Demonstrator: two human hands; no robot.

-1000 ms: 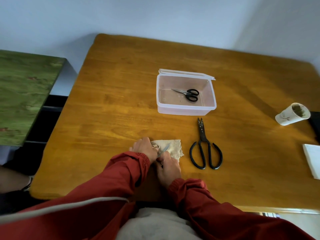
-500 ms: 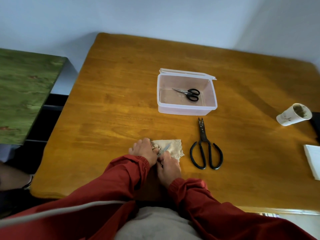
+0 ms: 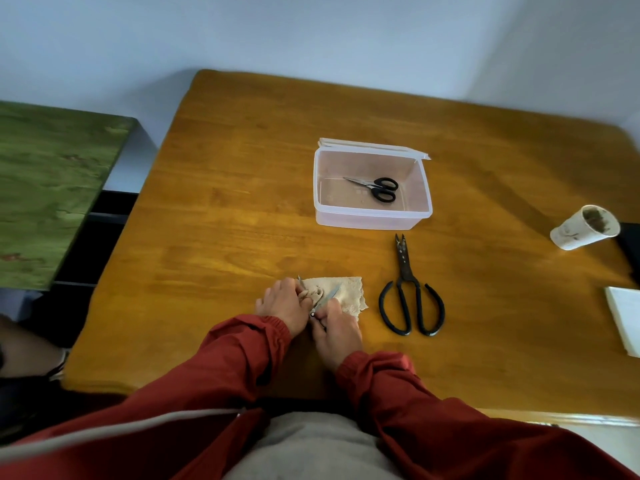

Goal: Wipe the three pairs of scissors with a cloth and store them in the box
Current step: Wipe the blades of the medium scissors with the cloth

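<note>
My left hand pinches the cloth on the small scissors; my right hand grips their handles. The large scissors lie at 3 o'clock on the tabletop.

Likely home: wooden dining table, used paper cup, plain white walls.
</note>
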